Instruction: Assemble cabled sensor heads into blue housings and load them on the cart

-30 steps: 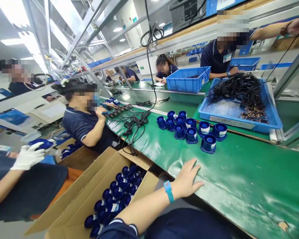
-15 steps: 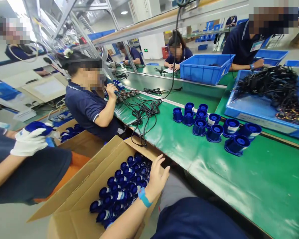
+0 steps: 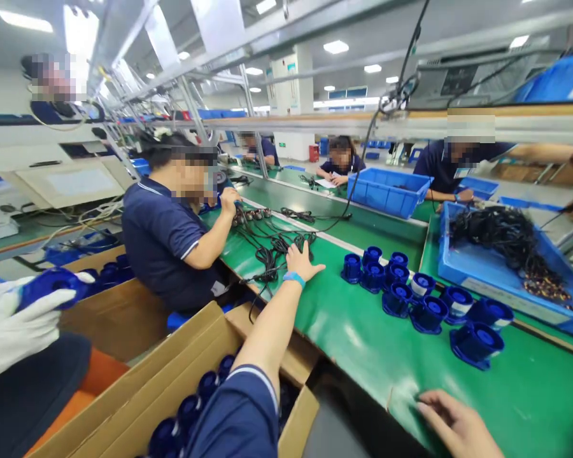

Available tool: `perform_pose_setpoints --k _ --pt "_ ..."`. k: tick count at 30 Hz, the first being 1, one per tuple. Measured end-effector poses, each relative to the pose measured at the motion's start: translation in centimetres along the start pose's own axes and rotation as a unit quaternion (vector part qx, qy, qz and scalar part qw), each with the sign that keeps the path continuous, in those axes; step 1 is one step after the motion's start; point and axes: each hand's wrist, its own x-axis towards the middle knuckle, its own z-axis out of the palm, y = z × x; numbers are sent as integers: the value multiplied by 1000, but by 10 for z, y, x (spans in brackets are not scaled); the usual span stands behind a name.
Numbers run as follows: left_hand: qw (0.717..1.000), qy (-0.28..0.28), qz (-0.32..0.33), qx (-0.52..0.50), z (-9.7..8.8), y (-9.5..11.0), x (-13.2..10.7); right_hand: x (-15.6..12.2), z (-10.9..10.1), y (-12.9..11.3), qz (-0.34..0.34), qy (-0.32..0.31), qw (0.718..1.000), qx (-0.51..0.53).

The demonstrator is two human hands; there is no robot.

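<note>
Reaching far forward, left hand (image 3: 302,259) lies flat on the green desk (image 3: 363,343), fingers spread, holding nothing. Its fingertips touch the tangle of black cables (image 3: 272,245), which lies just ahead of it and to its left. A blue wristband (image 3: 294,278) sits on that wrist.

Right hand (image 3: 458,425) rests at the near edge of the desk, fingers loosely extended, nothing gripped; only part of it is in view at the lower frame edge.

Blue round parts (image 3: 410,299): count about ten on the desk, clustered to the right of the left hand and ahead of the right hand, near but not touching either. Some carry a white band.

Cardboard box (image 3: 138,394): one, open, below the left forearm, holding more blue parts; count not readable, since the sleeve covers most.

Blue bins: two. One (image 3: 501,270), beyond the right hand, holds black wiring. The other (image 3: 386,191) is further back.

Other people: one seated worker (image 3: 167,235) to the left of the left hand, one white-gloved hand (image 3: 14,324) at far left gripping a blue part, and three workers across the desk.
</note>
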Motion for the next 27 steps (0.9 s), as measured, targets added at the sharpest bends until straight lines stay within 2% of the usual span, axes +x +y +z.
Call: perform_pose_setpoints --k 3,6,9,12,14,15,16,18,19,20,21,22,23,24,26,27 --pt "997 -34 -50 38 9 1 28 41 23 -6 -43 93 994 -41" --pt "997 -21 -47 57 21 -4 31 48 33 -5 -58 123 989 -61" --pt "997 -18 -21 72 23 -6 23 43 33 -1 -42 116 991 -57" --pt "997 -13 4 80 17 -4 -8 43 29 -1 -27 108 991 -77" --pt "997 -1 50 67 14 -6 -51 43 24 -4 -26 93 991 -90" --pt "995 10 97 38 14 -11 -80 43 21 -6 -23 86 991 -97" --pt "988 22 156 -11 16 -18 -114 43 18 -9 -18 80 991 -104" --pt "954 46 260 -140 20 -38 -193 42 14 -14 2 77 990 -120" --pt "938 53 281 -198 22 -51 -235 42 13 -16 15 80 988 -131" --pt "932 49 271 -237 24 -66 -277 43 12 -18 28 84 986 -143" --pt "938 35 231 -257 25 -83 -318 44 11 -20 40 85 983 -156" --pt "951 6 164 -263 27 -101 -356 45 11 -21 50 83 981 -167" --pt "962 -44 73 -259 29 -121 -389 46 11 -22 59 80 979 -177" --pt "961 -113 -28 -250 32 -140 -418 46 11 -23 68 77 977 -185" --pt "921 -248 -201 -223 42 -177 -459 48 12 -25 84 71 974 -199" --pt "894 -300 -254 -213 49 -192 -471 48 12 -25 91 69 972 -207"
